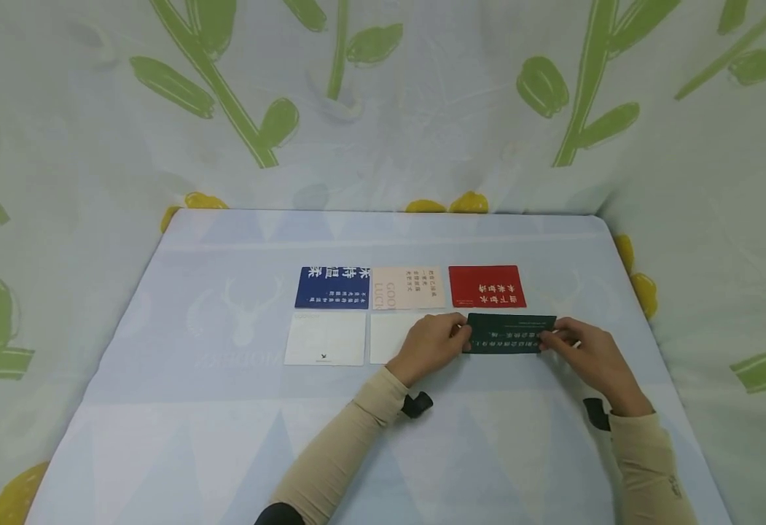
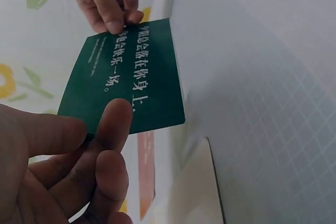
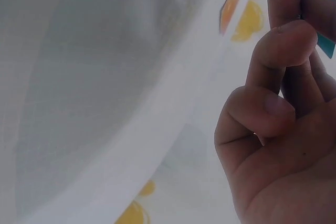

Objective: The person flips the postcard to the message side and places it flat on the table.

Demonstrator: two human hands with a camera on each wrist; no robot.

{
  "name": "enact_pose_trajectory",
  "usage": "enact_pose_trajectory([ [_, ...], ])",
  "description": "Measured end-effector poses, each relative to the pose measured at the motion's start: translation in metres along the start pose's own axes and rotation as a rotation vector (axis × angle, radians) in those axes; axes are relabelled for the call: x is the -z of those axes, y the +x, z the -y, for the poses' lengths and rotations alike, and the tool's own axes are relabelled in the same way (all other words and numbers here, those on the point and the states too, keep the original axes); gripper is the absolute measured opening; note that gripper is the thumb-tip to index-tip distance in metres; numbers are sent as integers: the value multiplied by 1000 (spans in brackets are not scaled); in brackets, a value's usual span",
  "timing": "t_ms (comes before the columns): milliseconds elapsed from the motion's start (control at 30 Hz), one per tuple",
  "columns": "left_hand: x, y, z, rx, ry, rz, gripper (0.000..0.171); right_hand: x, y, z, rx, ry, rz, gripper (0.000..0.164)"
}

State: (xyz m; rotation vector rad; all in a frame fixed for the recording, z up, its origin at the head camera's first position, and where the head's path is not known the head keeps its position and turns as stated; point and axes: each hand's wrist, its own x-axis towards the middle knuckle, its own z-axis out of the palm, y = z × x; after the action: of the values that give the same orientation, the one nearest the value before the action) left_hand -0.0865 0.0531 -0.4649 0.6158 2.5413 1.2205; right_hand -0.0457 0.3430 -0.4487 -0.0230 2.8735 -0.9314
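Between my two hands a dark green card (image 1: 510, 334) with white Chinese lettering is held, tilted, over the table below the red card. My left hand (image 1: 430, 344) pinches its left end between thumb and fingers, and my right hand (image 1: 589, 357) pinches the right end. In the left wrist view the green card (image 2: 123, 80) shows its printed face, with both hands at opposite edges. The right wrist view catches only a corner of it beside my curled fingers (image 3: 286, 45). A white card (image 1: 392, 339) lies partly hidden behind my left hand.
A back row on the table (image 1: 225, 452) holds a blue card (image 1: 331, 289), a cream card (image 1: 409, 289) and a red card (image 1: 487, 286). Another white card (image 1: 325, 339) lies in front of the blue one. Leaf-patterned cloth (image 1: 435, 109) surrounds the table's back and sides.
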Motion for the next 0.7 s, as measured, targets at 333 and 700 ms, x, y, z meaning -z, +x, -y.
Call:
enact_pose_trajectory([
  [333,4,0,-4,-60,-11,-44,22,1,1,1,39,49,-70,25],
  [700,8,-1,-5,-76,-42,-64,25,2,1,1,90,93,-118,16],
])
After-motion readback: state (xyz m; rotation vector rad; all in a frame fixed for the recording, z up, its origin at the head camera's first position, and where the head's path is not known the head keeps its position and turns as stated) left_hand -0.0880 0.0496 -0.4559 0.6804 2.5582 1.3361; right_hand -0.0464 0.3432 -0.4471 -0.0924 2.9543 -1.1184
